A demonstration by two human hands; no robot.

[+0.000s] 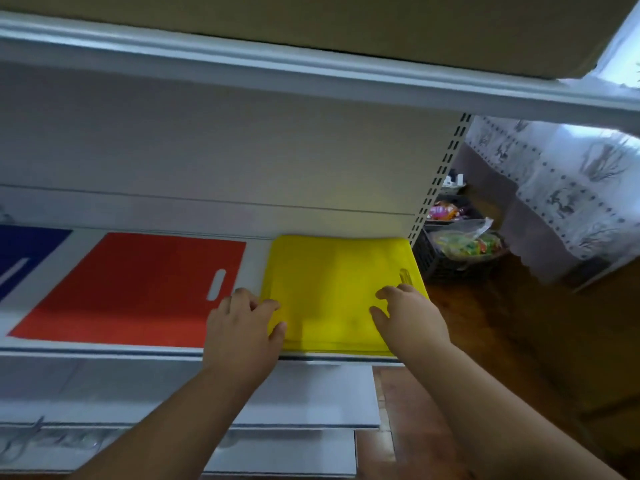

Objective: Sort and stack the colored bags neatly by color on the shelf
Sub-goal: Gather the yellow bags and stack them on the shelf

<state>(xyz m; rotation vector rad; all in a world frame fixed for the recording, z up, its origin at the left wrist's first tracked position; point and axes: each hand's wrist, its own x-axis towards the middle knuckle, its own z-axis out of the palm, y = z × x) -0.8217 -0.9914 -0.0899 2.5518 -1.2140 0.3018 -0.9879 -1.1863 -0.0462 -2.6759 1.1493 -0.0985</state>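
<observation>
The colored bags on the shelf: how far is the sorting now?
Done: blue bag, red bag and yellow bags lie separately on the shelf. In hand: left hand and right hand rest on the yellow stack's edges. Left: no unsorted bags visible.

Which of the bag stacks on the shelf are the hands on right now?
The yellow bags at the shelf's right end; both hands rest on them. The red bags and blue bags lie untouched.

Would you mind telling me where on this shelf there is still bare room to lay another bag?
Bare shelf shows as a strip between the blue bags and red bags, and a narrower one between the red and yellow bags. The right end is crowded: the yellow stack reaches the upright, with both hands there.
</observation>
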